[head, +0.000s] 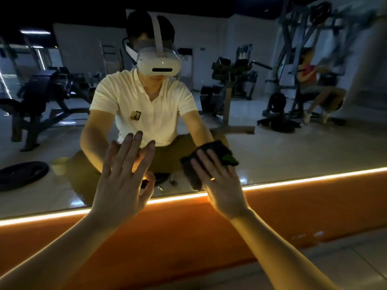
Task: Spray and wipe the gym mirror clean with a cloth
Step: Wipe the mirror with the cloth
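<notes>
The right hand [219, 185] hides much of the cloth [189, 171] (dark).

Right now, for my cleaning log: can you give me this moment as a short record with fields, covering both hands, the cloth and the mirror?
left hand: fingers straight and spread, held up at the mirror, holding nothing
right hand: flat on the cloth, pressing it against the mirror
cloth: dark with a green patch, low on the mirror
mirror: reflects gym machines behind the person
light strip: lit, running along the mirror's lower edge
</notes>
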### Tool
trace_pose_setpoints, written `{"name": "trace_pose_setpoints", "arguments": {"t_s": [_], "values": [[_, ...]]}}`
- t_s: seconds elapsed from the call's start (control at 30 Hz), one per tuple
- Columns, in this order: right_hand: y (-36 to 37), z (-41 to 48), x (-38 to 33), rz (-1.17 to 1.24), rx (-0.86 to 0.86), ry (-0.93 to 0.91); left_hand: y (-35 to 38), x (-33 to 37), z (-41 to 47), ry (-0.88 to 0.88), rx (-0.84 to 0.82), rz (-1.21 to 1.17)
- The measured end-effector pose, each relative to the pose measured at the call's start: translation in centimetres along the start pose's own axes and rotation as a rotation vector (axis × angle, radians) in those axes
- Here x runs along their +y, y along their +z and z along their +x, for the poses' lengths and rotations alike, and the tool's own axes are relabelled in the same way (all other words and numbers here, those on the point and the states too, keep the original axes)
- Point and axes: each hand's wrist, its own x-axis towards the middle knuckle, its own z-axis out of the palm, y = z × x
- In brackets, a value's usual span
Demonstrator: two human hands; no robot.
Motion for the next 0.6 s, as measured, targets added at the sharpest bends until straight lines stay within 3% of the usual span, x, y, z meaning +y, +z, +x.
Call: {"name": "trace_pose_setpoints", "arguments": {"t_s": [0.2, 0.27, 0.4, 0.6], "values": [[-1.5, -2.4, 6.8, 0.126, 0.185, 0.765, 0.3, 0.6, 0.5, -0.012, -0.013, -0.002], [-1.4, -1.6, 6.8, 0.143, 0.238, 0.919, -0.1, 0.5, 0.5, -0.008, -0.021, 0.001], [-1.7, 0.1, 5.9, 0.088, 0.242, 0.961, -0.7, -0.3, 0.0, 0.009, -0.046, 0.006], [-1.9, 3.7, 1.4, 0.058, 0.184, 0.681, -1.6, -1.2, -0.5, -0.009, -0.060, 0.019]]}}
